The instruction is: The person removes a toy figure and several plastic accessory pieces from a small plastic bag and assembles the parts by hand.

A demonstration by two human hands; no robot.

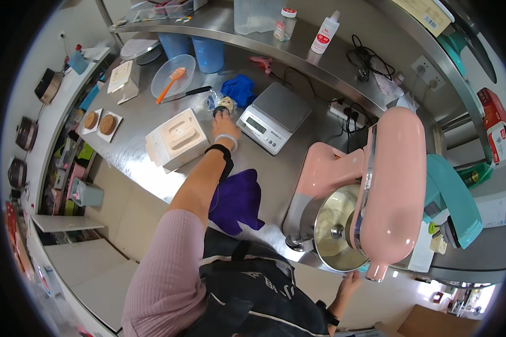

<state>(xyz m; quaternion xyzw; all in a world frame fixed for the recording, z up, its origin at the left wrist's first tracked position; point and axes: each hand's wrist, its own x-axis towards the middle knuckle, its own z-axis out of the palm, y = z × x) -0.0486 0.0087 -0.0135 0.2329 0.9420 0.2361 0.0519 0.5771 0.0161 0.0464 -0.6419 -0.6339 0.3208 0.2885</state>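
My left hand (226, 124) reaches forward across the steel table, its fingers closed on a small dark round thing (220, 111) whose kind I cannot make out. Right against it lies a crumpled clear plastic wrap (213, 101) with a cream-coloured lump (227, 103). Low on the right, my right hand (349, 285) is at the near underside of the steel mixing bowl (325, 220); its fingertips are partly hidden there. The bowl holds a pale creamy mass (338, 251) and sits under the head of a pink stand mixer (396, 185).
A kitchen scale (278, 115), a white box (177, 139) and a purple cloth (239, 199) surround my left arm. Farther back are a blue cloth (238, 90), a black-handled knife (198, 91) and a clear bowl (173, 67) with an orange spatula (171, 84). A steel shelf (219, 27) overhangs the table.
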